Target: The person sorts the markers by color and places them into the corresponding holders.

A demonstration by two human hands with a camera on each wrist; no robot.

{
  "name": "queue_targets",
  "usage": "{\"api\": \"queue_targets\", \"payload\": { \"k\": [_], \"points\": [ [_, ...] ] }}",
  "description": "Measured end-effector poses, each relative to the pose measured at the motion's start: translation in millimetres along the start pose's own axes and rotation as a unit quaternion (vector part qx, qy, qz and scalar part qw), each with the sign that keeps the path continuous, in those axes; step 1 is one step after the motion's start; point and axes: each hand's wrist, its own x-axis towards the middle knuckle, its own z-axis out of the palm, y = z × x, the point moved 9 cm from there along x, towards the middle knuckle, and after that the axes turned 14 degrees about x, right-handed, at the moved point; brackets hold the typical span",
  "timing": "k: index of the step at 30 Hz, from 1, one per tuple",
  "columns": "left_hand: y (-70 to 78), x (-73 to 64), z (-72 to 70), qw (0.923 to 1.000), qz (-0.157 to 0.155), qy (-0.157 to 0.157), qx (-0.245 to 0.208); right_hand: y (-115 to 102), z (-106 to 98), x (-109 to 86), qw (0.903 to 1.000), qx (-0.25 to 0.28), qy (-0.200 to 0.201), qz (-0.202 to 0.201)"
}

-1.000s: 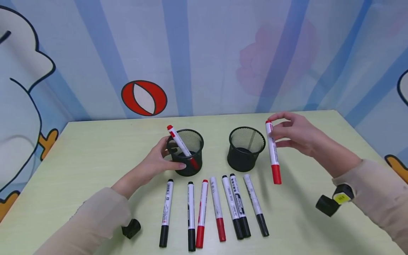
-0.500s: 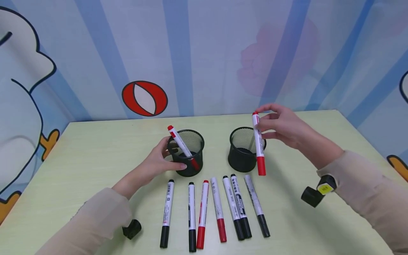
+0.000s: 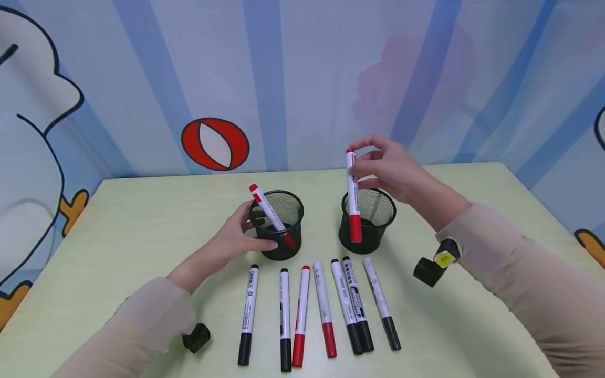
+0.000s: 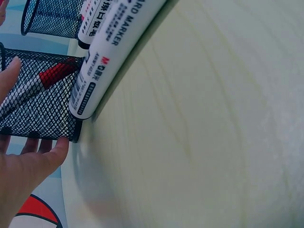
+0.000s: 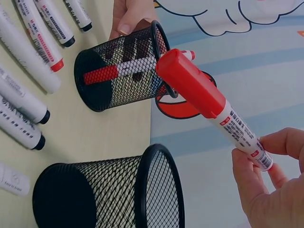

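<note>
My left hand [image 3: 236, 236] grips the side of a black mesh pen cup [image 3: 292, 242], thumb at the front. A red marker [image 3: 267, 210] leans inside that cup, cap end down. In my right hand [image 3: 392, 168] a second red marker [image 3: 353, 189] is pinched near its upper end, its red cap pointing down. In the head view it appears in front of the second mesh cup [image 3: 347, 231]; the right wrist view shows it apart from both cups. That second cup [image 5: 116, 190] stands upright with no pen visible in it.
Several black-capped markers [image 3: 248, 315] and two red-capped markers [image 3: 301, 315] lie in a loose row on the pale table [image 3: 142, 226], in front of the cups. A patterned curtain [image 3: 312, 94] hangs behind the table's back edge.
My right hand has carried the red marker leftward and slightly up, from right of the second cup to in front of it in the head view. The left hand and its cup have stayed put.
</note>
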Motion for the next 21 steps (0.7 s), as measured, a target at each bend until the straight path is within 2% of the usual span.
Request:
{"api": "queue_targets", "payload": {
  "k": [10, 21],
  "points": [
    [-0.1, 0.0, -0.4, 1.0, 0.001, 0.0, 0.002, -6, 25, 21.6, 0.9984, 0.052, 0.015, -0.018],
    [-1.0, -2.0, -1.6, 1.0, -0.003, 0.0, 0.005, -11, 50, 36.6, 0.9953, 0.065, 0.038, -0.061]
  ]
}}
